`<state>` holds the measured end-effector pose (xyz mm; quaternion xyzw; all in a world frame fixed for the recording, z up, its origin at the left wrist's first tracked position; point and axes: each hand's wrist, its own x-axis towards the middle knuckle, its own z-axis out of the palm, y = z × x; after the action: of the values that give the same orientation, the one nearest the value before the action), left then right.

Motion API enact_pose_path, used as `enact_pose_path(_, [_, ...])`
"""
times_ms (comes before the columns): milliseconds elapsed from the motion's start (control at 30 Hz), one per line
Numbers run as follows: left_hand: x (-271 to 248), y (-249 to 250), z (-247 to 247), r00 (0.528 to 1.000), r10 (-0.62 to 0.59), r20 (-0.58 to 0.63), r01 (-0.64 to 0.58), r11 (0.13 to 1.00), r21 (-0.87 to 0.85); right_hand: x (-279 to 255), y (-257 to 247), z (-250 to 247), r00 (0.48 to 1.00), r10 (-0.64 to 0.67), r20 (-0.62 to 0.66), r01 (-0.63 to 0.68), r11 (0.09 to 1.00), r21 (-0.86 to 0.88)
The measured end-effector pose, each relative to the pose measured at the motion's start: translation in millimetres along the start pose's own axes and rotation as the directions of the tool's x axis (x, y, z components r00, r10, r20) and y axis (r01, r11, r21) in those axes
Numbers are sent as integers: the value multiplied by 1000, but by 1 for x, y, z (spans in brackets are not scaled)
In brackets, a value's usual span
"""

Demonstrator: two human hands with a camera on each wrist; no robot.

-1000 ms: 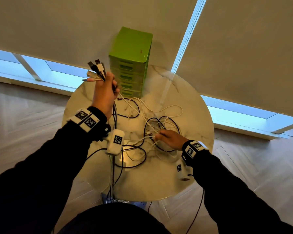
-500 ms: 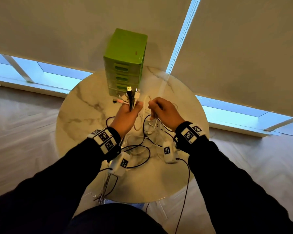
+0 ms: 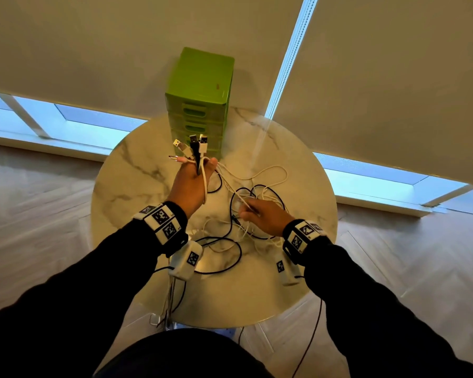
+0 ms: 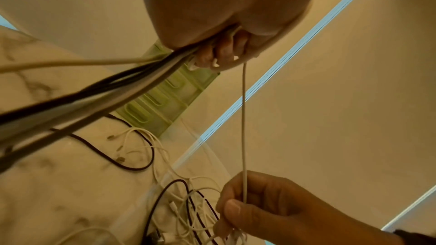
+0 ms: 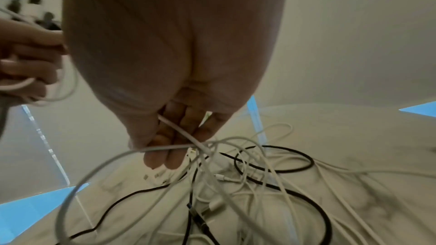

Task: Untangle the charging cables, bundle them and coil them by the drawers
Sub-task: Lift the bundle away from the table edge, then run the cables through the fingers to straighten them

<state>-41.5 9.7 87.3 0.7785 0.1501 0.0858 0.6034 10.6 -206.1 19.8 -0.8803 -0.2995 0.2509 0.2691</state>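
Where cables (image 3: 257, 186) tangle, pinching fingers (image 4: 232, 210).

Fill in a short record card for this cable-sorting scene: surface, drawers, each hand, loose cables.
Surface: round marble table
Drawers: green drawer unit, upright at the table's far edge
Left hand: left hand raised, grips a bundle of cables, USB plugs sticking up above the fist
Right hand: right hand low over the tangle, fingers curled round a white cable that runs taut up to the left hand
Loose cables: black and white cables, still tangled on the table
Coiling: not yet begun
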Motion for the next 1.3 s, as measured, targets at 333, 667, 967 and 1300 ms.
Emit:
enact_pose_path(333, [12, 4, -45, 980, 21, -196, -34, 997, -66, 1, 42, -1, 984, 180, -11, -179, 965, -193])
enact_pose_path(667, [-5, 11, 0, 995, 90, 35, -88, 995, -50, -9, -43, -29, 926, 67, -371, 91, 916, 392])
enact_pose_path(967, [-27, 42, 89, 923, 204, 325, -164, 975, -148, -91, -39, -47, 919, 159, -360, -38, 946, 321])
enact_pose_path(1300, [-60, 73, 151, 818, 34, 574, 267, 861, -432, -229, 87, -8, 701, 697, -151, -697, 714, 61])
